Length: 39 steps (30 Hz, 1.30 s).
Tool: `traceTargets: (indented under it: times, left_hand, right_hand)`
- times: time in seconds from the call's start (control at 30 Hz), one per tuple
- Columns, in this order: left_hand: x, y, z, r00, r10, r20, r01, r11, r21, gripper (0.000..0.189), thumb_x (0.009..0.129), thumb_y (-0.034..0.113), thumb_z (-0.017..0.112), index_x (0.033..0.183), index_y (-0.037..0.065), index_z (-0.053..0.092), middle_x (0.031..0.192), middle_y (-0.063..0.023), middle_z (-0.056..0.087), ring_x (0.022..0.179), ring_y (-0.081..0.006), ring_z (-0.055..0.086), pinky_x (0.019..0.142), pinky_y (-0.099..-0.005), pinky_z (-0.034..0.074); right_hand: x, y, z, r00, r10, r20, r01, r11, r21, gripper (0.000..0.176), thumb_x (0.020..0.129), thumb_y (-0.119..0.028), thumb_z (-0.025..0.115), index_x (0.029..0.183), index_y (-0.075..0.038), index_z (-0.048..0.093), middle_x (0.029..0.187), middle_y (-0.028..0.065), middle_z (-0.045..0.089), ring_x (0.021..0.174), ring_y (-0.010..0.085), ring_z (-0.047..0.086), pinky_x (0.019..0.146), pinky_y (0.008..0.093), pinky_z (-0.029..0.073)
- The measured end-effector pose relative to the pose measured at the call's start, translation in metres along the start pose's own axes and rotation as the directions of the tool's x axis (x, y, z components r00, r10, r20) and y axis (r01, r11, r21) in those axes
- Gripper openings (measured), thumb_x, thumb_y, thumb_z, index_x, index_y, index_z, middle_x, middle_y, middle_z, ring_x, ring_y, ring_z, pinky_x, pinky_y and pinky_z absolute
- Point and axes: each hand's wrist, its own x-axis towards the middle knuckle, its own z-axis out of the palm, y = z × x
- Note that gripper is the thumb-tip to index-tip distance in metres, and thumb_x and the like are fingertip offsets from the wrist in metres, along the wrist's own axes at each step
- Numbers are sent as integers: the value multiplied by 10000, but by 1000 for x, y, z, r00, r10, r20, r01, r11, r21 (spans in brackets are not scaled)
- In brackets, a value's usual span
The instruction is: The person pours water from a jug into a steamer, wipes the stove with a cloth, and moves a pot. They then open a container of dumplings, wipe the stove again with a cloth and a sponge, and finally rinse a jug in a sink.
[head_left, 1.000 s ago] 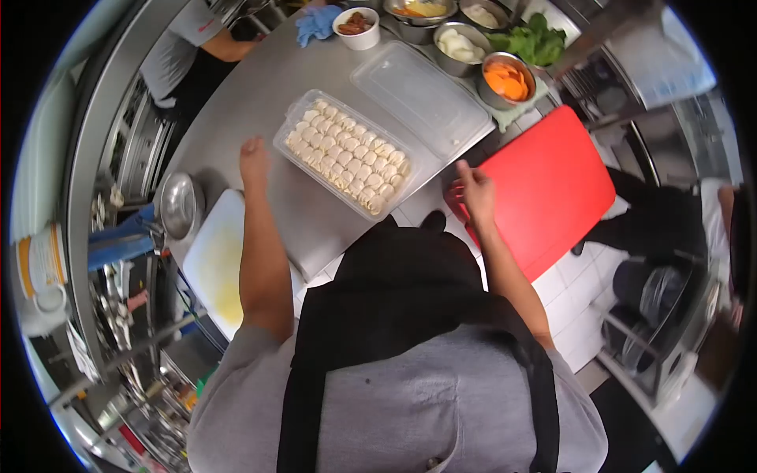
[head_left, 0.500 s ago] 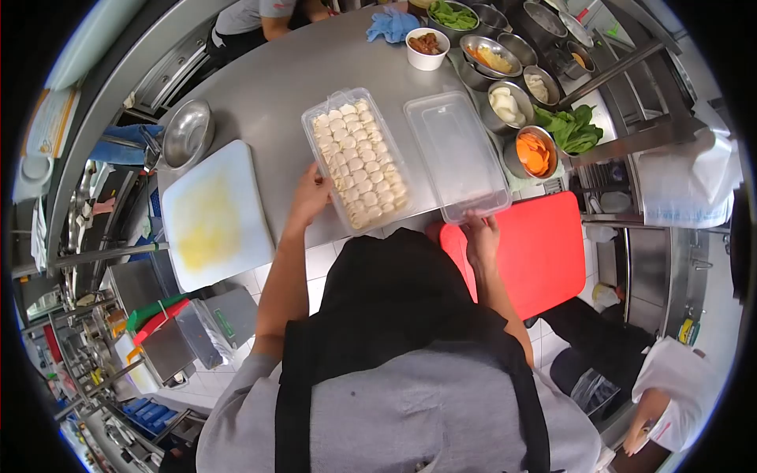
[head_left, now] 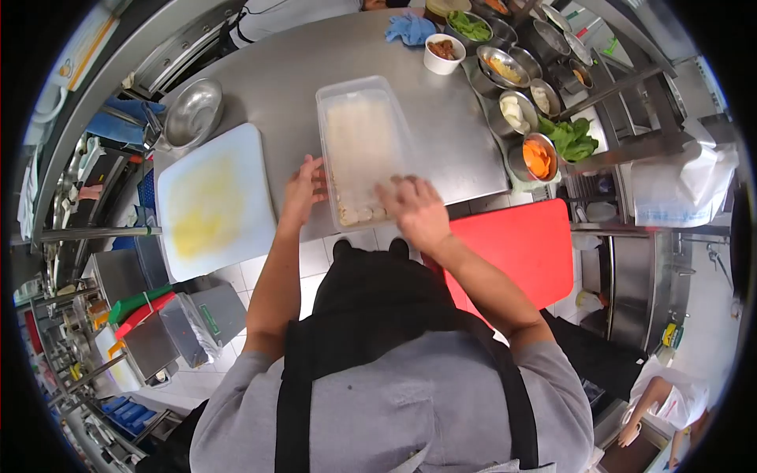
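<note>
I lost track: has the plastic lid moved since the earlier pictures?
Yes: judged against the red board, the lid has moved left, away from it, and is now over the container.

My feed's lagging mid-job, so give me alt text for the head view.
The right hand is at the near end of a lid over a tub of pale pieces on a steel table; the left hand is beside the tub. A stained white board is left, a red board right, food bowls far right.
</note>
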Motion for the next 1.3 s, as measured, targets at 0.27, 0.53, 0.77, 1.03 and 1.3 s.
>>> traceTargets:
  times: [0.27, 0.53, 0.77, 1.03, 1.3]
  left_hand:
    - [15, -11, 8, 959, 280, -35, -248, 894, 372, 479, 960, 421, 555, 1158, -6, 643, 974, -85, 699, 876, -177, 640, 764, -336, 518]
    - [3, -27, 28, 933, 345, -105, -225, 784, 579, 367, 976, 336, 563, 1085, -7, 637, 849, -153, 670, 779, -217, 621, 720, -340, 480]
    - [13, -34, 67, 862, 486, -143, -249, 653, 715, 322, 995, 292, 488, 911, -2, 588, 777, -215, 641, 736, -383, 629, 676, -457, 471]
    - [36, -34, 175, 922, 386, 35, -270, 575, 773, 507, 1018, 386, 340, 1208, -48, 518, 1130, -311, 622, 1073, -484, 578, 957, -517, 434]
    - [44, -18, 253, 944, 318, 90, -275, 602, 749, 504, 1023, 345, 307, 1210, -69, 524, 1068, -310, 642, 1041, -485, 594, 919, -536, 451]
  right_hand:
    - [-24, -37, 5, 947, 11, 320, -55, 990, 128, 412, 826, -140, 623, 1234, -79, 632, 1169, 155, 585, 1015, 318, 572, 866, 423, 480]
    - [5, -22, 53, 801, 590, 98, -596, 801, 50, 734, 902, -352, 648, 1432, 61, 353, 1321, 281, 466, 1132, 418, 528, 944, 473, 469]
    - [3, 9, 69, 687, 703, 186, -713, 701, -14, 842, 928, -485, 554, 1484, 62, 239, 1300, 266, 485, 1164, 407, 517, 967, 461, 456]
    - [-37, 92, 23, 538, 805, 252, -810, 576, -110, 862, 920, -535, 528, 1524, -7, 212, 1231, 233, 551, 1137, 367, 545, 973, 443, 455]
    - [-66, 164, 10, 682, 731, 15, -725, 679, -116, 696, 905, -443, 594, 1421, -10, 417, 1187, 212, 564, 1100, 371, 544, 971, 452, 445]
